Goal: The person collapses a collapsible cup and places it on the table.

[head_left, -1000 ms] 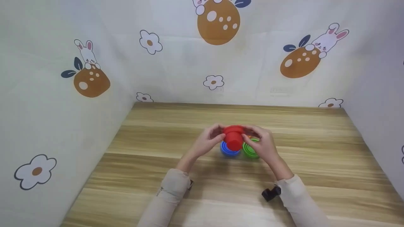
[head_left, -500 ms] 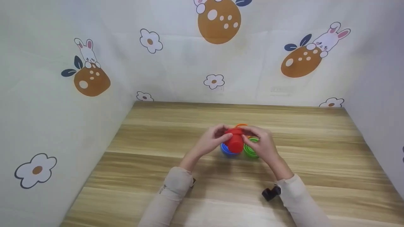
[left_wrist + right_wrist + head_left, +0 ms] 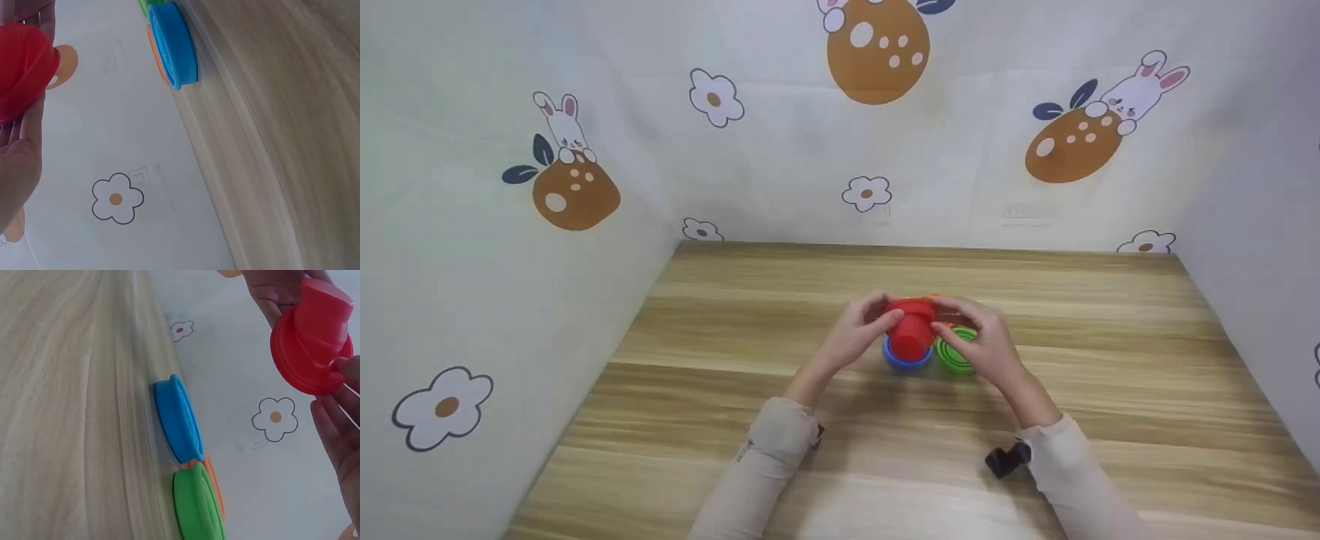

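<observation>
Both hands hold a red collapsible cup (image 3: 913, 330), soft-looking, above the table. Its wide rim faces away and its narrower end points down toward the head camera. My left hand (image 3: 851, 332) grips the left side, fingers behind the rim and thumb on the front. On the opposite side, my right hand (image 3: 988, 341) pinches the rim between thumb and fingers. In the right wrist view the cup's wall (image 3: 322, 323) bulges out unevenly from the flat rim. Below it lie a blue ringed disc (image 3: 177, 419) and a green ringed disc (image 3: 958, 352), shaped like flattened cups.
An orange disc (image 3: 212, 486) lies behind the blue and green ones, mostly hidden. The wood-grain table (image 3: 780, 270) meets patterned cloth walls (image 3: 780, 157) at the back and sides. A black device (image 3: 1006, 459) sits at the right wrist.
The red cup swung slightly right and tilted, then came back left. My left thumb moved across its front and back toward its left side. The discs on the table stayed put.
</observation>
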A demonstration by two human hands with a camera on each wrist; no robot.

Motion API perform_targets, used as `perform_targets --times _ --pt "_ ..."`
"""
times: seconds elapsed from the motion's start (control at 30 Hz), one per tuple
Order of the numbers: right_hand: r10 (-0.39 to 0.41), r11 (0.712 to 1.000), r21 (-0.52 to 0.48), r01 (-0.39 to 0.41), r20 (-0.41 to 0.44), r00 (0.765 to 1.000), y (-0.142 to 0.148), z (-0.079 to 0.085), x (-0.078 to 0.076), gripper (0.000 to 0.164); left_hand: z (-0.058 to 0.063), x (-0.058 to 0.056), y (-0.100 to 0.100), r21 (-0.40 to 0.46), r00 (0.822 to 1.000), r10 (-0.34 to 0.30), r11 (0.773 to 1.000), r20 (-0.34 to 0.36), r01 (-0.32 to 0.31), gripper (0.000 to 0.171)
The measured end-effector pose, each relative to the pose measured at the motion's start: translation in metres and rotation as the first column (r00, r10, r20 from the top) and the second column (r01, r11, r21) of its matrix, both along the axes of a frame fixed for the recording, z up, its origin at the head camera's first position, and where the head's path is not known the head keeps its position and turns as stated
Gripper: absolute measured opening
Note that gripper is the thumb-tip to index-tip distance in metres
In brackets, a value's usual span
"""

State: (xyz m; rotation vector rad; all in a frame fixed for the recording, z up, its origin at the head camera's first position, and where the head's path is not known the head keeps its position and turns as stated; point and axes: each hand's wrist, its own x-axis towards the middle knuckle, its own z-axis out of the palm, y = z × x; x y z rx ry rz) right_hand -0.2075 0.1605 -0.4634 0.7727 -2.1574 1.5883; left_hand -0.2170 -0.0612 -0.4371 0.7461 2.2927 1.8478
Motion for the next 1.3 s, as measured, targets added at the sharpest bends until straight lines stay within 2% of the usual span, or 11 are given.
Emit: perform_targets --times 0.1,0.3,0.53,0.77,1.03,1.3 --pt "0.018 0.999 -0.031 -0.016 0.073 0.997 0.0018 -0.0004 -0.0002 0.038 0.0010 0.0006 -0.0005 0.025 1.000 0.007 1.000 0.016 -0.007 0.027" --pt "0.040 0.997 -0.075 -0.029 0.147 0.988 0.0049 -0.0051 -0.0030 0.038 0.0031 0.0017 -0.0003 0.059 0.999 0.010 0.998 0.040 -0.013 0.026" --pt "0.070 0.993 -0.102 -0.054 0.169 0.983 0.0057 -0.0071 -0.0025 0.038 0.0031 0.0029 -0.0009 0.086 0.999 0.033 0.996 0.033 -0.035 0.026" --pt "0.095 0.988 -0.137 -0.066 0.217 0.972 0.0049 -0.0043 -0.0006 0.040 0.0012 0.0015 -0.0022 0.139 0.998 0.027 0.990 0.056 -0.034 0.027" --pt "0.075 0.984 -0.173 -0.036 0.221 0.972 0.0015 -0.0022 -0.0008 0.037 0.0012 0.0006 -0.0020 0.170 0.997 0.004 0.985 0.076 -0.017 0.028" --pt "0.014 0.989 -0.148 0.012 0.175 0.984 -0.0010 -0.0004 -0.0007 0.032 0.0011 0.0012 -0.0017 0.181 0.997 -0.004 0.983 0.080 -0.011 0.027"
